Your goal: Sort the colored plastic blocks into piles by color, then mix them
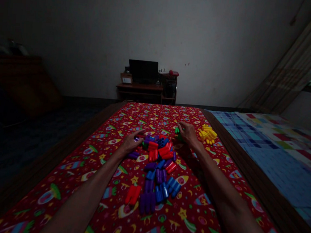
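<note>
My left hand (131,142) is at the left edge of a pile of plastic blocks, thumb and fingers apart around a purple block (136,139); I see no firm grip. Another purple block (133,155) lies just below that hand. My right hand (188,132) is beyond the pile on the right, its fingers curled down onto green blocks (177,130), partly hidden by the hand. Between my hands lie red blocks (165,152) and blue blocks (162,142). Nearer to me are purple blocks (147,203), blue blocks (162,192) and a red block (133,195).
A heap of yellow blocks (207,134) sits right of my right hand. Everything rests on a red patterned cloth (84,183) over a table with brown edges. A bed (277,156) is on the right; a desk with a monitor (143,72) stands at the far wall.
</note>
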Available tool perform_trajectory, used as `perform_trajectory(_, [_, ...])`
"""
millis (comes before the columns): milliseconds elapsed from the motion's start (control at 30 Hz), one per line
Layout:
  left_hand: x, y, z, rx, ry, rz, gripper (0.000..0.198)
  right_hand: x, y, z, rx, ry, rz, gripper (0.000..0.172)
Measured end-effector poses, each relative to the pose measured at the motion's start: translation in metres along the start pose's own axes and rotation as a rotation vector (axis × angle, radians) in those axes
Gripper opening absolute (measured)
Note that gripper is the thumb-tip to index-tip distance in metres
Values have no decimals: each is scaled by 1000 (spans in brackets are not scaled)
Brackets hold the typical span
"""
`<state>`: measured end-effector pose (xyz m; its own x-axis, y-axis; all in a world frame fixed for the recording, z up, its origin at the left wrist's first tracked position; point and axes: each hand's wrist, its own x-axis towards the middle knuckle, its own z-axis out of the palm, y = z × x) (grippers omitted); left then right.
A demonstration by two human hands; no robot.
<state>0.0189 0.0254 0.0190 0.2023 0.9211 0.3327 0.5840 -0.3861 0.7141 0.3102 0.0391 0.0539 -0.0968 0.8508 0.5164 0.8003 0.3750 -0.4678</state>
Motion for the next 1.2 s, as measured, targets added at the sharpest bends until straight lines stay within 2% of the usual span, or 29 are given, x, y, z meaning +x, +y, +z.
perform_trajectory(167, [3, -7, 3, 13, 57, 11, 40, -18, -54, 18, 178, -345, -410, 23])
perform_trajectory(233, [4, -11, 4, 44, 84, -7, 34, -25, -67, 22, 185, -457, -516, 22])
perform_trajectory(333, [6, -15, 3, 105, -29, 13, 31, -28, -76, 18, 145, -597, -498, 17])
perform_trajectory(433, [6, -13, 1, 232, -157, 75, 31, -28, -76, 11, 166, -691, -463, 31])
perform_trajectory(500, [5, -8, 0, 309, -169, 96, 34, -28, -75, 9, 188, -645, -450, 32])
perform_trajectory(567, [3, -2, 1, 323, -168, 101, 33, -28, -74, 10, 182, -556, -429, 25])
perform_trajectory(633, [3, 2, 1, 260, -161, 106, 32, -29, -73, 12, 159, -437, -396, 18])
perform_trajectory(733, [5, 5, -1, 124, -169, 118, 36, -30, -73, 14, 130, -318, -404, 23])
perform_trajectory(833, [7, 7, -5, 59, -160, 122, 44, -31, -78, 17, 80, -377, -478, 30])
perform_trajectory(933, [6, 13, -6, 57, -153, 112, 49, -33, -82, 24, -40, -418, -455, 25])
perform_trajectory(1067, [3, 22, -3, 30, -222, 100, 46, -34, -79, 33, -110, -375, -430, 20])
perform_trajectory(1200, [4, 22, -5, -17, -242, 91, 50, -34, -74, 37, 22, -302, -375, 16])
